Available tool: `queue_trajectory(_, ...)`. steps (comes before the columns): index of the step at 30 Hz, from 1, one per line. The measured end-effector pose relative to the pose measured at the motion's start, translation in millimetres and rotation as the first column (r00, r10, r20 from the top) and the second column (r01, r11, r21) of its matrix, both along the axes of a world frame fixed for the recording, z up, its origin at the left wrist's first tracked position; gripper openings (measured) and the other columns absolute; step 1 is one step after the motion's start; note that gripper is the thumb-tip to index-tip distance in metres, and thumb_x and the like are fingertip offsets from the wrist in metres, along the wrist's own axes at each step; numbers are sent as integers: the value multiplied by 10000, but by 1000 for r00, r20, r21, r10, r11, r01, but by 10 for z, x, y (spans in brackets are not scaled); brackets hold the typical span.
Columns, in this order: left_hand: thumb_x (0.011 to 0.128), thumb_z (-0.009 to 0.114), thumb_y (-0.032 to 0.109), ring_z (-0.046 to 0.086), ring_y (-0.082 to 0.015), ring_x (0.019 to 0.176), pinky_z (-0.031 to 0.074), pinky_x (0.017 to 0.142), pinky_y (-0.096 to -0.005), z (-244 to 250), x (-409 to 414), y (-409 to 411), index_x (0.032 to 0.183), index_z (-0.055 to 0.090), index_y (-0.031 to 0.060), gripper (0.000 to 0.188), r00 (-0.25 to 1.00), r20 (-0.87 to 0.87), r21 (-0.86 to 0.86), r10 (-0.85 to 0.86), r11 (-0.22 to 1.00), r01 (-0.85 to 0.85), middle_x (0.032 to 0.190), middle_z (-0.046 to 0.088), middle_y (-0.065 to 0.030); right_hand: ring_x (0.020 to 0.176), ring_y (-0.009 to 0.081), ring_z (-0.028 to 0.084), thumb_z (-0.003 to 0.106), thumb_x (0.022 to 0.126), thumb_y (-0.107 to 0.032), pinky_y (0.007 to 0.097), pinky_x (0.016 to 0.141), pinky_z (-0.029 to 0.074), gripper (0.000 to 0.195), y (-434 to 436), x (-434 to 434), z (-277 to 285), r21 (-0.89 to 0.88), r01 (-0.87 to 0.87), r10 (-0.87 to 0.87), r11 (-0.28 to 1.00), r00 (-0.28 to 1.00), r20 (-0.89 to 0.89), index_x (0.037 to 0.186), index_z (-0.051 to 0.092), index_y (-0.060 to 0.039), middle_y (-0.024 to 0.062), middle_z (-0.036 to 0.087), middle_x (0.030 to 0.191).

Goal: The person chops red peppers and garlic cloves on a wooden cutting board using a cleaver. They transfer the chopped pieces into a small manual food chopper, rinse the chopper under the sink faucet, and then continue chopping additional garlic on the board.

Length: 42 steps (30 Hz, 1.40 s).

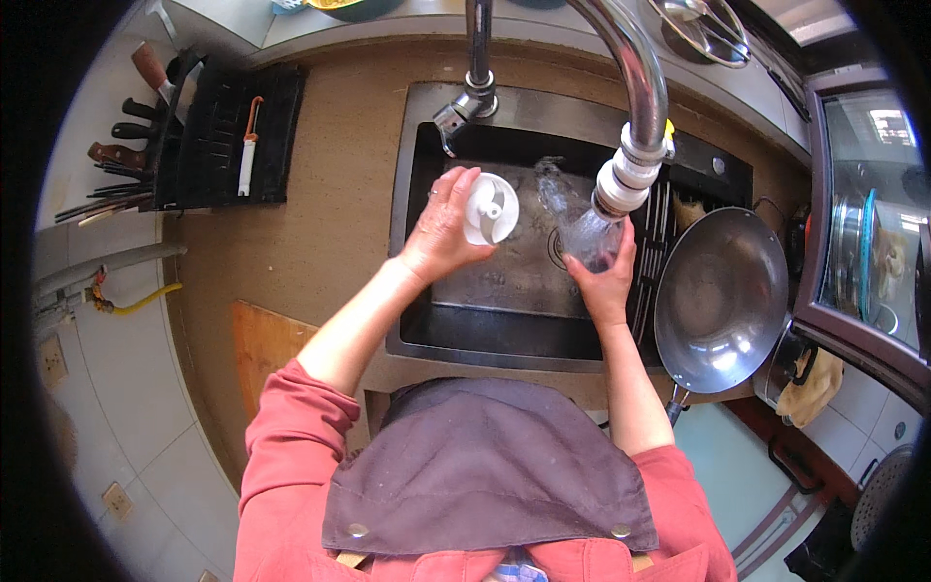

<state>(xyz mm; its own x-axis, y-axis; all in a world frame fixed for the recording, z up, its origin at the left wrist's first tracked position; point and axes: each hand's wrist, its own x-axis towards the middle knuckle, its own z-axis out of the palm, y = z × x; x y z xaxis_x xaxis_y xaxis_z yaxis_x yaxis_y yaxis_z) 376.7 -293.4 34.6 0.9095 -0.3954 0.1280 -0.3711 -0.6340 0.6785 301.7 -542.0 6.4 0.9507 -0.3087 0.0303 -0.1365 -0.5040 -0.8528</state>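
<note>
My left hand grips a round white plastic chopper part with a curved metal blade and a small hub in its middle. In my right hand is a clear plastic bowl, tilted under the faucet's white spray head. Water runs into the bowl and splashes out toward the far left. Both hands are over the dark metal sink; the round drain is partly hidden behind the bowl.
A wok leans at the sink's right beside a black rack. The steel faucet neck arches overhead, and a second tap stands behind the sink. On the left are a knife holder, a peeler and a wooden board.
</note>
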Motion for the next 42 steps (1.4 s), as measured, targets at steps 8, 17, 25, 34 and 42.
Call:
queue_trajectory(8,515,827,158,368,-384,1241,301,1077,-418,259,447,261,1338,297,73,983,945,-75,214,-320,920,328,1306,355,-186,1138,279,457,829,562,-122,359,844,450,1007,-27,-301,-64,43,-12,18,999,987,-158,1393,262,-77,148,433,1242)
queue_trajectory(17,527,815,216,379,-351,1219,323,1054,-394,479,668,-9,1277,355,8,904,916,-129,183,-379,899,398,1279,378,-192,1106,305,505,808,597,-251,396,923,429,1023,-162,-209,98,-93,-193,147,977,918,-368,1403,206,-63,214,465,1233)
queue_trajectory(25,522,807,242,425,-351,1152,380,1001,-389,513,414,-134,1256,374,-38,897,873,-322,178,-366,882,435,1190,426,-199,1203,332,438,820,545,-179,408,994,394,971,-183,-211,307,12,-316,310,949,923,-227,1364,304,-94,196,443,1265)
queue_trajectory(34,531,811,290,496,-366,1112,437,940,-403,753,200,-300,1172,426,-56,824,756,-533,500,-380,579,644,1125,531,-235,1241,268,411,824,528,-50,370,986,406,1001,206,11,222,25,-540,540,841,842,26,1378,301,-126,110,372,1358)
queue_trajectory(42,496,831,512,630,-355,923,502,806,-402,814,392,-218,1233,353,-13,1023,552,-817,400,-164,529,749,959,634,-244,1258,322,383,811,545,-49,379,1039,360,950,512,-97,48,173,-608,594,775,794,127,1356,318,-107,158,372,1342)
